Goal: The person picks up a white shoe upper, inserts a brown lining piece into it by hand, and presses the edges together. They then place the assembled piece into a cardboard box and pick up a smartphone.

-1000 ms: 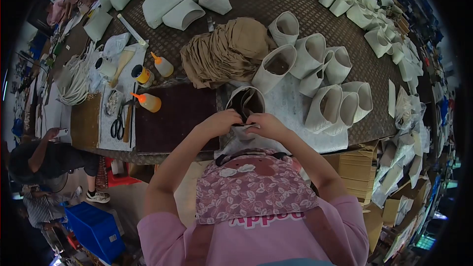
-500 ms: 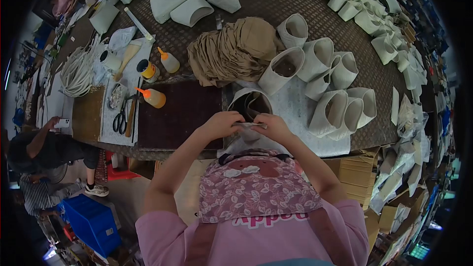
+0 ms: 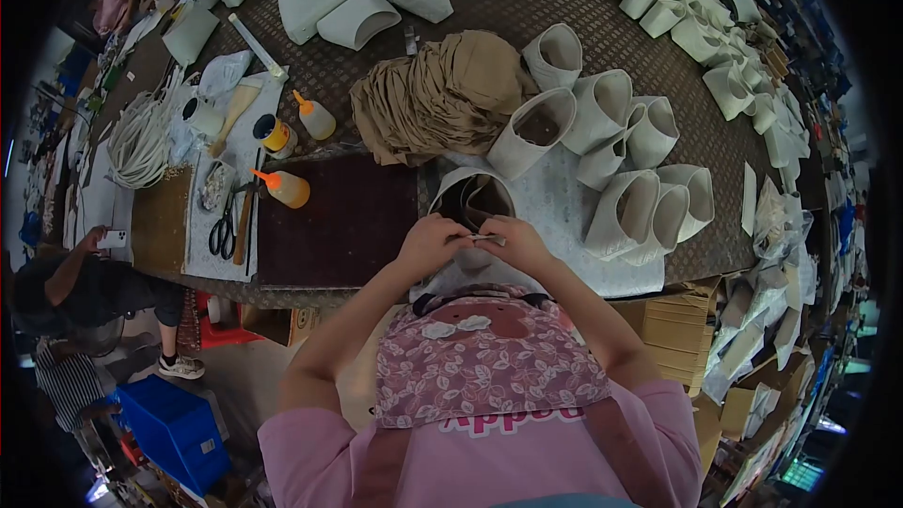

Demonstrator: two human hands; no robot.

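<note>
A white woven bag body (image 3: 508, 190) with a dark lining stands at the table's near edge in front of me, its opening facing up. My left hand (image 3: 435, 243) pinches the near rim of this bag from the left. From the other side my right hand (image 3: 515, 241) grips the same rim, its fingertips close to the left ones. Both hands are closed, and a pale folded edge shows between them. What the fingertips press on inside is partly hidden. Just behind the bag lies a heap of brown fabric linings (image 3: 442, 99).
Several similar white bag bodies (image 3: 624, 216) stand on the right. On the left are an orange-tipped glue bottle (image 3: 287, 190), a yellow-labelled can (image 3: 275, 135), black scissors (image 3: 222, 237), a dark board (image 3: 339, 226) and coiled white cord (image 3: 141, 146). A person with a phone (image 3: 113, 239) is at far left.
Both hands stay on the bag's near rim, with the fingers slightly shifted and the left hand turned a little. The lining inside the opening has shifted shape. The whole view has moved slightly.
</note>
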